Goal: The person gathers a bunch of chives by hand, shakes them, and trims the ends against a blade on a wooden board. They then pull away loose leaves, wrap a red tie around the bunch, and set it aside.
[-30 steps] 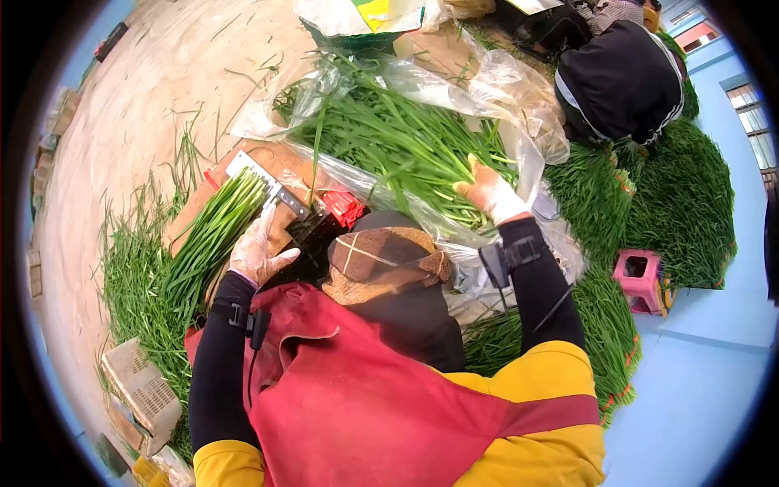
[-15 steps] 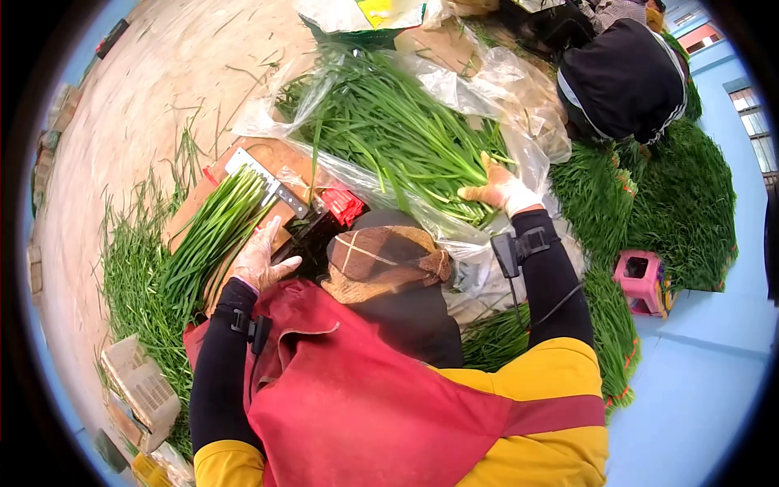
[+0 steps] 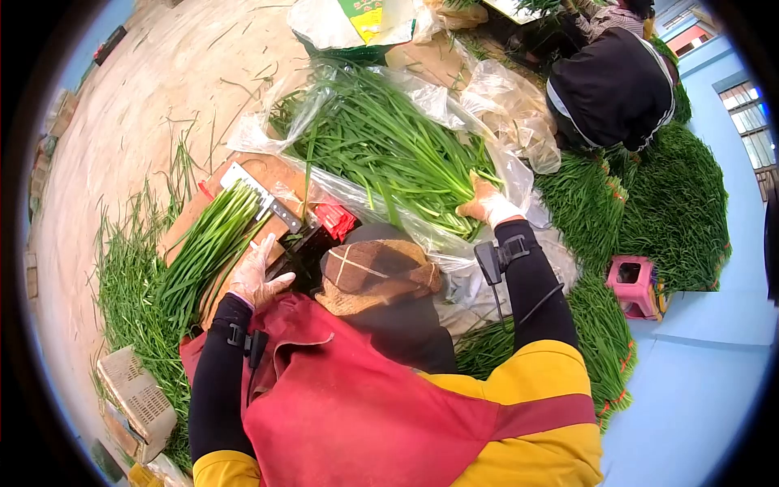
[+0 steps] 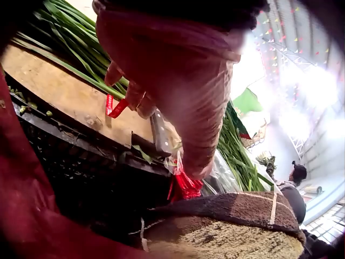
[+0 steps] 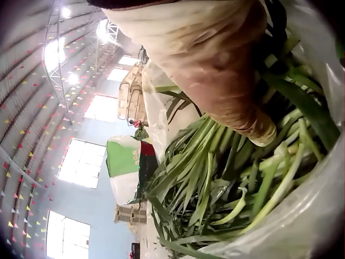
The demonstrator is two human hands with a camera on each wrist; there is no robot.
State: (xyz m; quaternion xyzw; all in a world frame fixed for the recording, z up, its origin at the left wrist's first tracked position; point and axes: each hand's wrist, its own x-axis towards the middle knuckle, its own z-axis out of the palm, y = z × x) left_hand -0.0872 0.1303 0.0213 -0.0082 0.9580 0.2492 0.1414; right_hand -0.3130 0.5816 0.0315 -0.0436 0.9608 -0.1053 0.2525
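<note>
My gloved left hand reaches over the near edge of a brown board, fingers extended beside a bundle of chives. Their pale cut ends lie on the blade of a knife with a dark handle. In the left wrist view, a red strip shows near the fingertips. My gloved right hand rests at the stem ends of a loose heap of long green chives in a clear plastic bag. Its thumb and index finger are spread among the stems; the other fingers are hidden.
Red ties lie on a dark crate beside a brown plaid cloth at my knee. Loose greens and a beige basket lie left. To the right are chive stacks, a pink stool and another person.
My right hand has shifted slightly right along the stem ends. My left hand has drawn back a little from the bundle. The head view has tilted slightly.
</note>
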